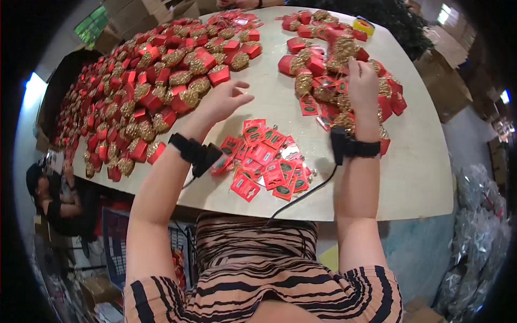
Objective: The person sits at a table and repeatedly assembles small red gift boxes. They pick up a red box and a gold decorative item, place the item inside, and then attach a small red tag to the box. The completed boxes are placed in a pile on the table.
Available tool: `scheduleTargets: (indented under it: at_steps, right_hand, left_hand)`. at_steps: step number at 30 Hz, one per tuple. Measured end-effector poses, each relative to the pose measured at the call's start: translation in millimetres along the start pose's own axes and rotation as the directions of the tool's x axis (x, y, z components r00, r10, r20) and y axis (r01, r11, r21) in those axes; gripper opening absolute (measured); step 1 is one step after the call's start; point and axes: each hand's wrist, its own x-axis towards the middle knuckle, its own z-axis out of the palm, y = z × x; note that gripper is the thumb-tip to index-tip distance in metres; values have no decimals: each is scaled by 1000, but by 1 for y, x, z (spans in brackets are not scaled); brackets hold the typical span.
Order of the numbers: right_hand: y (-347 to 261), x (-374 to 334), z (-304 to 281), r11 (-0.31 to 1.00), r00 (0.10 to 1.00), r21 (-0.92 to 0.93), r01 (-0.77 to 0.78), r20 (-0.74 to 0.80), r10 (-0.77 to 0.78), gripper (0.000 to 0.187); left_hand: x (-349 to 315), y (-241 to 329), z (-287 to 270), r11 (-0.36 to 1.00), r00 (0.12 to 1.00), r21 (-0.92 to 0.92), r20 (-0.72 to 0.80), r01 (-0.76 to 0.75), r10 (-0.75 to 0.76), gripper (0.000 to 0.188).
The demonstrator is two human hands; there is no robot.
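Note:
My left hand (226,102) hovers beside the large left heap of red-and-gold ornaments (177,78), its fingers apart and nothing in them. Each ornament has a red angular part and a rounded gold, twisted-looking part. Over the smaller right group, my right hand (362,81) is closed, fingertips at the edge of a red-and-gold ornament (344,49); its grip there is partly hidden. Below that hand, a red tag (309,105) hangs from one ornament. Between my forearms lies a loose pile of red tags (265,156) with dark green ovals.
The pale table (414,161) curves around in front of me. A yellow object (363,25) lies at its far right. Another person (54,199) is at the left; a further person's hands (231,3) show at the far edge. Clear plastic bags (476,231) stand right.

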Motion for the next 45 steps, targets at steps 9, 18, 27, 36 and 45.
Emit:
scheduleTargets:
  at_steps: [9, 18, 27, 36, 45]
  right_hand:
    - [-9, -13, 5, 971, 980, -204, 124, 176, -88, 42]
    - [-39, -31, 21, 960, 904, -89, 267, 367, -217, 29]
    - [-47, -33, 28, 929, 838, 360, -88, 531, -126, 27]
    - [-70, -60, 62, 535, 735, 653, -536, 673, -84, 35]
    - [-77, -75, 76, 438, 845, 752, -493, 534, 33, 27]
  left_hand:
    - [-7, 7, 29, 902, 956, 415, 292, -121, -6, 48]
    - [4, 12, 86, 842, 978, 499, 143, -205, 153, 31]
    - [17, 16, 54, 995, 995, -58, 57, -78, 82, 24]
    - [-5, 47, -6, 833, 998, -553, -53, -4, -30, 22]
    - [4, 45, 12, 740, 993, -662, 75, 117, -91, 23]
